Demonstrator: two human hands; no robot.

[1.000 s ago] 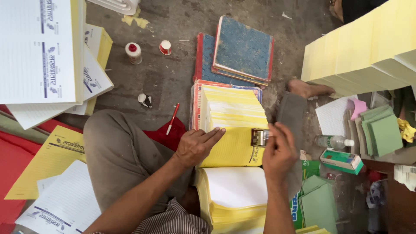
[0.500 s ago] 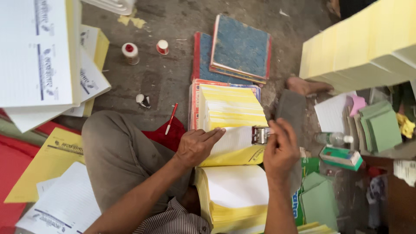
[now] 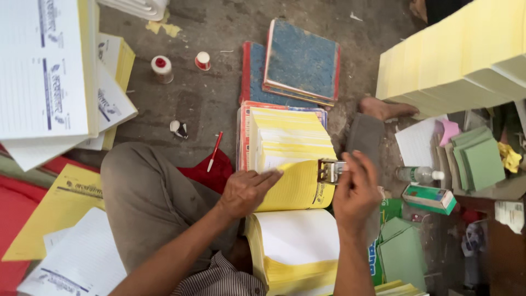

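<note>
Nearest the camera, an open pad of white and yellow sheets (image 3: 298, 241) is seen lying on the floor (image 3: 219, 104) between the person's forearms. Just beyond it, the left hand (image 3: 246, 192) is laid flat, fingers together, on a yellow sheet (image 3: 296, 189), which is pressed down by it. The right hand (image 3: 356, 186) is closed around a small metal stamping device (image 3: 330, 170), held against the right edge of that same sheet. The sheet is seen to belong to a stack of yellow forms (image 3: 287, 137) resting on a red-edged board. To the left of the stack, a red pen (image 3: 215, 151) is lying on a red cloth beside the bent knee. Farther off, two blue-covered books (image 3: 298, 57) are stacked on the floor behind the forms. A bare foot (image 3: 386, 108) is visible to their right, beside a tall pile of pale yellow paper (image 3: 455, 60). Towards the far left of the floor, two small red-and-white bottles (image 3: 162, 68) are standing.
</note>
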